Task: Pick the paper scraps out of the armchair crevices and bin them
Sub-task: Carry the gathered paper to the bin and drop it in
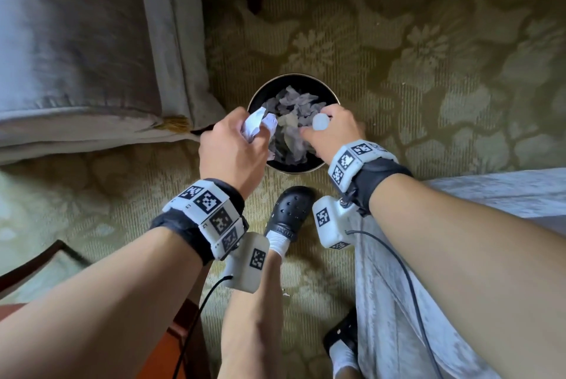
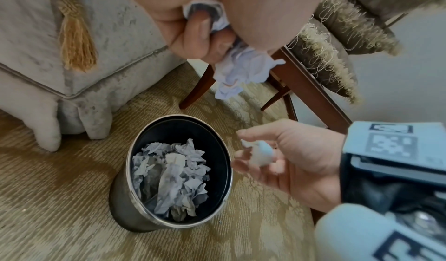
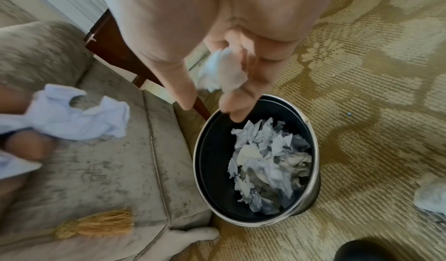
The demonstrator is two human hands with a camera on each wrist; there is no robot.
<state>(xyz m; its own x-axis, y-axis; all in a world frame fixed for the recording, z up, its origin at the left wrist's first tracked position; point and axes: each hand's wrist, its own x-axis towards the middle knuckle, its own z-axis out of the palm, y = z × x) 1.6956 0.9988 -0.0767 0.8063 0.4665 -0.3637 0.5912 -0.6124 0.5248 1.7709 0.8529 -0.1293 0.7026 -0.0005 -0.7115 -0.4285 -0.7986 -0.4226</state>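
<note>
Bin point(image 1: 257, 97): round, dark, on patterned carpet point(image 1: 428, 57), holding paper scraps point(image 1: 294, 103). Left hand point(image 1: 232, 149): fingers curled round crumpled paper wad point(image 1: 255, 126). Right hand point(image 1: 333, 130): pinching small scrap point(image 1: 320, 122) over bin.

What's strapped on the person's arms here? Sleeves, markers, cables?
No sleeves. Each wrist wears a black cuff ringed by white tiles printed with black square codes: left band, right band. Beneath each hangs a white camera box with a thin black cable.

Marker-tagged white wristbands point(image 1: 211, 216), black cuffs, cabled camera pods; black clogs point(image 1: 289, 210), white socks.
</note>
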